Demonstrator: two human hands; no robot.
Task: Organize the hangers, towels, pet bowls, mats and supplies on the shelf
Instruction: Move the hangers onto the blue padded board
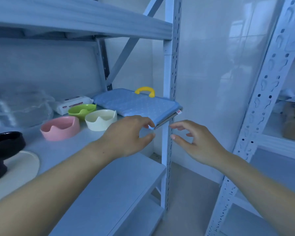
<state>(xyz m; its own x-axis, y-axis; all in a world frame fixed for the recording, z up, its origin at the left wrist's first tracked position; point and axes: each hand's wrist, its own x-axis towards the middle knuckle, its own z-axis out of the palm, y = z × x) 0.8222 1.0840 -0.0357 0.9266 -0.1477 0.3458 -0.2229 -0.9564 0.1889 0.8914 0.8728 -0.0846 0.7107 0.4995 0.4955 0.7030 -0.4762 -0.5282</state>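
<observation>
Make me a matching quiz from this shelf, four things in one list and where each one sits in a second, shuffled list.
Things:
1. pink bowl
2. green bowl
3. cream bowl
4. mat

Places:
A. right end, one corner reaching the post
B. just in front of the wipes pack
C. leftmost of the three bowls
D. the bowl right beside the mat

Pairs: 1-C, 2-B, 3-D, 4-A
</observation>
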